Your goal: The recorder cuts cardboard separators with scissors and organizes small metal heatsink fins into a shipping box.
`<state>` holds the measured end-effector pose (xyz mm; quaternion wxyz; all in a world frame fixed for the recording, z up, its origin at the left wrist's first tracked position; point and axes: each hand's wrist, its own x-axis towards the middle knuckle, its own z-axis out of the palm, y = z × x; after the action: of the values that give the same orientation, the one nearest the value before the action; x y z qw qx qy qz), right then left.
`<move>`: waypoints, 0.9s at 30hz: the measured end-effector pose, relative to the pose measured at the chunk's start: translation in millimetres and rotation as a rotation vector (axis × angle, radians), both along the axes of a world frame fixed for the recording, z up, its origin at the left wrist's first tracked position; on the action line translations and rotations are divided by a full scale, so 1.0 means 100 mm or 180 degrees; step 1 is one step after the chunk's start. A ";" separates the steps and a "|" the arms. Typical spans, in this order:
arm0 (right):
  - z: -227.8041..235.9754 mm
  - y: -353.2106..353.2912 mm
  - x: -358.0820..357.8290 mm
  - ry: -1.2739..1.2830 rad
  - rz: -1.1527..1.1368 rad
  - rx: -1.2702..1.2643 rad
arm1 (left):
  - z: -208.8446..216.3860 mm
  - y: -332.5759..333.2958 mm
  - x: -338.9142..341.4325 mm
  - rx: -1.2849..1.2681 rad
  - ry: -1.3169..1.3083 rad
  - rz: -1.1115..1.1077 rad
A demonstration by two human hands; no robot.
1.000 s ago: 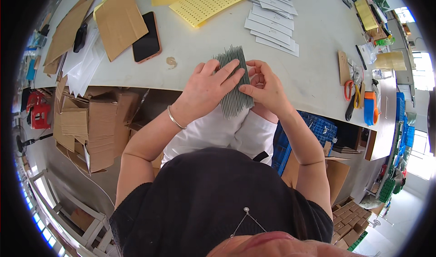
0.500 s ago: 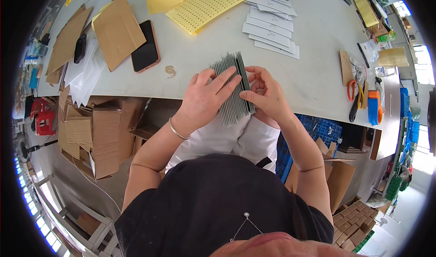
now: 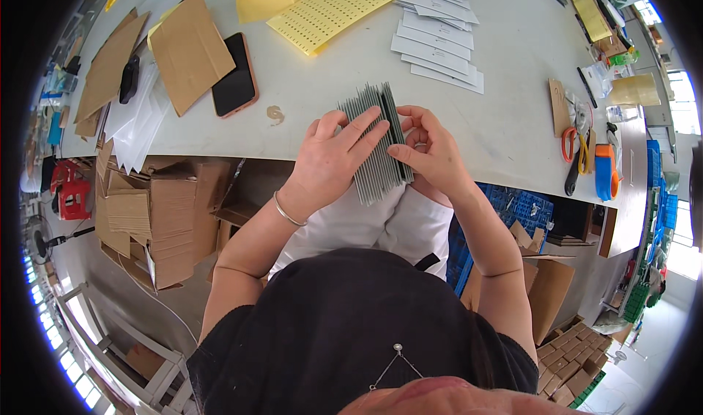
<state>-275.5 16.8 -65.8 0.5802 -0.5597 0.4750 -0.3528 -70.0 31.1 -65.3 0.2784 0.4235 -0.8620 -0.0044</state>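
Observation:
A thick stack of thin grey-green cards or sleeves (image 3: 372, 175) stands on edge at the table's front edge, above my lap. My left hand (image 3: 326, 155) holds it from the left, with its fingers laid across the upper edges. On the right side, my right hand (image 3: 436, 151) grips the end pieces, thumb on the near part and fingers curled behind. A dark gap parts a few pieces at the right from the rest of the stack. What the sheets are made of I cannot tell. Beyond my hands lies a fanned row of white cards or envelopes (image 3: 438, 52).
Yellow label sheets (image 3: 340, 12) lie at the back. A phone (image 3: 235, 76) and cardboard pieces (image 3: 192, 52) are on the left. Scissors (image 3: 568, 144) and a blue-orange tape dispenser (image 3: 605, 172) sit at the right edge. An open carton (image 3: 172, 224) stands below the table's left side.
My hands and the stack keep nearly the same place and grip. Only a very slight shift of the whole view shows.

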 end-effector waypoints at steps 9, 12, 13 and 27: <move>0.03 0.03 0.00 0.0362 -0.0081 -0.0677 | 0.00 0.02 0.00 0.0031 -0.0010 0.0037; 0.05 -0.01 -0.03 0.0968 0.0095 -0.1083 | -0.04 0.01 0.01 -0.0055 -0.0027 0.0045; 0.06 -0.03 -0.03 0.1340 0.0298 -0.0998 | -0.06 0.01 0.01 -0.0136 -0.0056 0.0055; 0.13 -0.02 0.07 0.1717 0.0195 -0.1155 | -0.17 0.02 0.05 -0.0068 0.0389 0.0067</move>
<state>-268.8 15.1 -52.7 0.3345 -0.7413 0.5239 -0.2531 -65.1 33.2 -82.8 0.3350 0.4286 -0.8389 -0.0181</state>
